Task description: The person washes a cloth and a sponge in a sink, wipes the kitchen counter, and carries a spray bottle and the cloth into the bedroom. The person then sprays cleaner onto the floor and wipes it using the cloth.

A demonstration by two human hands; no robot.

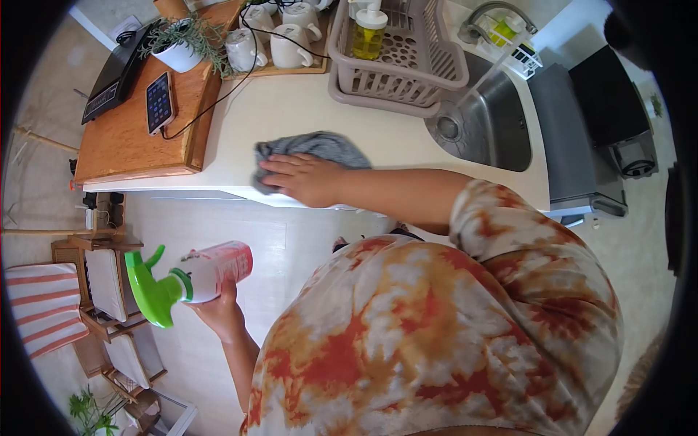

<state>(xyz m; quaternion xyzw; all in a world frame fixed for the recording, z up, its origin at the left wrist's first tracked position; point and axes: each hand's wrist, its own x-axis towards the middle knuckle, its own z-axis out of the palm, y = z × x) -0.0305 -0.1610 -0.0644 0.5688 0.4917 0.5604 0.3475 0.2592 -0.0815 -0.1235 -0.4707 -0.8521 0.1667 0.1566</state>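
Observation:
My left hand [222, 314] is wrapped round a spray bottle [218, 267] with a bright green trigger head and a white, red-printed body. The bottle is tilted on its side over the floor, nozzle end to the left. On the pale countertop [291, 102], my right hand [309, 178] presses down on a grey cloth [327, 147] near the front edge. Its fingers point left and bunch part of the cloth, which spreads out behind the hand. My palm hides some of the cloth.
Left of the cloth, a wooden board [145, 138] bears a phone [160, 103] with a cable and a potted plant [180, 54]. White mugs [291, 45] stand behind. A dish rack [403, 76] with a yellow soap bottle [369, 33] sits beside the steel sink [502, 131].

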